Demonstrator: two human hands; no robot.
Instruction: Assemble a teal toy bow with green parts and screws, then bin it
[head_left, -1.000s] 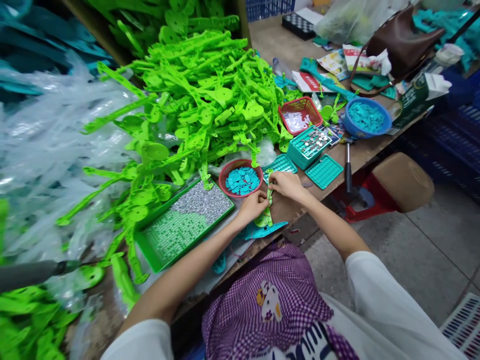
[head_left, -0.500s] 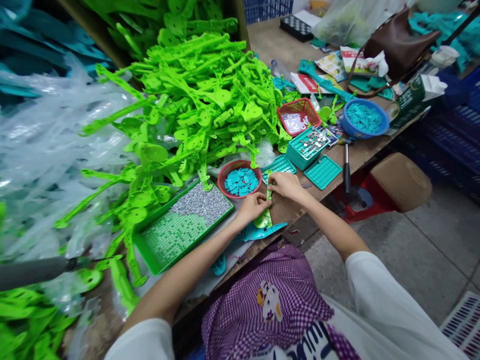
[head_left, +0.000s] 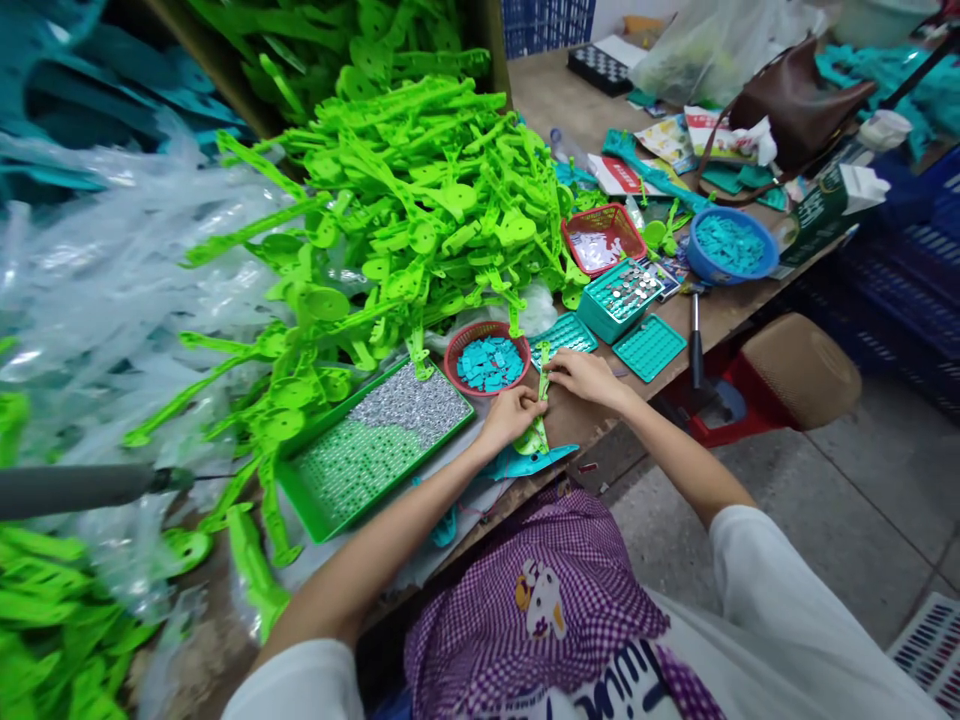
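Note:
My left hand (head_left: 508,417) and my right hand (head_left: 587,375) meet at the table's front edge, both pinched on one bright green plastic part (head_left: 538,410) that stands upright between them. A teal plastic piece (head_left: 525,461) lies flat under the hands. Just behind them sits a red round basket (head_left: 452,350) of small teal chips. To the left lies a green tray (head_left: 296,494) filled with tiny silver and green beads.
A big heap of green plastic parts (head_left: 420,210) covers the table behind. Clear plastic bags (head_left: 97,290) pile at left. To the right are teal grid trays (head_left: 649,347), a red square basket (head_left: 628,222), a blue bowl (head_left: 697,262), a hammer (head_left: 695,330), a brown bag (head_left: 795,95) and a stool (head_left: 802,370).
Both hands stay on the green part with only small finger shifts; the camera view has drifted slightly.

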